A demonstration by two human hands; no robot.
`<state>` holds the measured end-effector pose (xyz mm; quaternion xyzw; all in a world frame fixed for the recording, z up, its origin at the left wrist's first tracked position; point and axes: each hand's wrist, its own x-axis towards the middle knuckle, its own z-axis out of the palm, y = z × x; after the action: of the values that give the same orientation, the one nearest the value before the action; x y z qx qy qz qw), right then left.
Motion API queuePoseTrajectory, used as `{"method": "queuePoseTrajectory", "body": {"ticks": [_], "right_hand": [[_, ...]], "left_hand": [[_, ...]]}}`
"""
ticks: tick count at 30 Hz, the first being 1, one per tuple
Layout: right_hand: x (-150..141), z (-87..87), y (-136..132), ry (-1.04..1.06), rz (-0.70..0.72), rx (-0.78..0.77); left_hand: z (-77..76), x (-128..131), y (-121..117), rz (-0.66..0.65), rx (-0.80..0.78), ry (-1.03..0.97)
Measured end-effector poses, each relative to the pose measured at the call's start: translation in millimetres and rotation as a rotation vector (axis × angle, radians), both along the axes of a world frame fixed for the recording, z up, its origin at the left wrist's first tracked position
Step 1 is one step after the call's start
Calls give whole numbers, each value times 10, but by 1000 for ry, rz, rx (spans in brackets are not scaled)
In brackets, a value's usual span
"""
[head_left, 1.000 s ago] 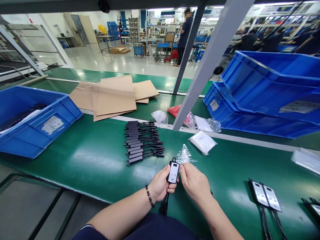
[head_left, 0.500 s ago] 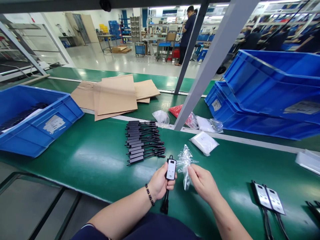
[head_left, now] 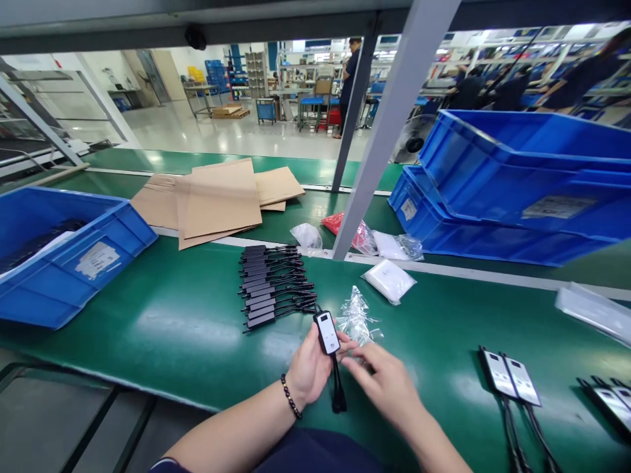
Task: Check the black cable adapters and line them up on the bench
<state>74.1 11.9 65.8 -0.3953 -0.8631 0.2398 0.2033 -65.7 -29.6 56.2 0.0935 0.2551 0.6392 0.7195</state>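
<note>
My left hand (head_left: 309, 369) grips a small black module with a white face (head_left: 328, 332), its black cable (head_left: 338, 387) hanging down below the palm. My right hand (head_left: 382, 387) sits just to the right of it, fingers loosely curled, reaching toward the cable; nothing shows in them. A crumpled pile of clear film (head_left: 355, 318) lies on the green belt (head_left: 187, 322) just beyond both hands. A row of several black modules with cables (head_left: 273, 284) lies to the left of the film.
A blue bin (head_left: 64, 256) stands at the left, stacked blue bins (head_left: 503, 190) at the back right. Cardboard sheets (head_left: 217, 197) lie behind. Finished white-faced modules (head_left: 510, 378) rest at the right. A grey post (head_left: 379, 131) rises mid-belt, with white and red bags (head_left: 389, 279) near it.
My right hand has let go of the clear film, which now lies on the belt, and has come back toward the module. The module has tilted in my left hand.
</note>
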Motion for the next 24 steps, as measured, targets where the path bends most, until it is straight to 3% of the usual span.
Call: {"method": "queuePoseTrajectory", "body": {"ticks": [2,5,9,13,16,20,24], "right_hand": [[-27,-55,-168,-10,54,-60],[54,-120,-311,-20,-12,-21],[471,-107,-293,-100,-192,96],[1016,-187,-103,-356,-442,155],[1334,-298,41,-559,-574,114],[1603,-336,121,-698,-732,28],[1715,-250,129,-725,-826,-103]], "left_hand": [[10,86,-43,-55,25,5],[14,163,-115,-154,99,179],[28,-5,-203,-279,242,842],[-23,-492,-293,-107,310,1558],[-134,-926,-386,87,212,1897],[-279,-1351,-537,143,0,2146],[-369,-1498,-616,117,-136,2238]]}}
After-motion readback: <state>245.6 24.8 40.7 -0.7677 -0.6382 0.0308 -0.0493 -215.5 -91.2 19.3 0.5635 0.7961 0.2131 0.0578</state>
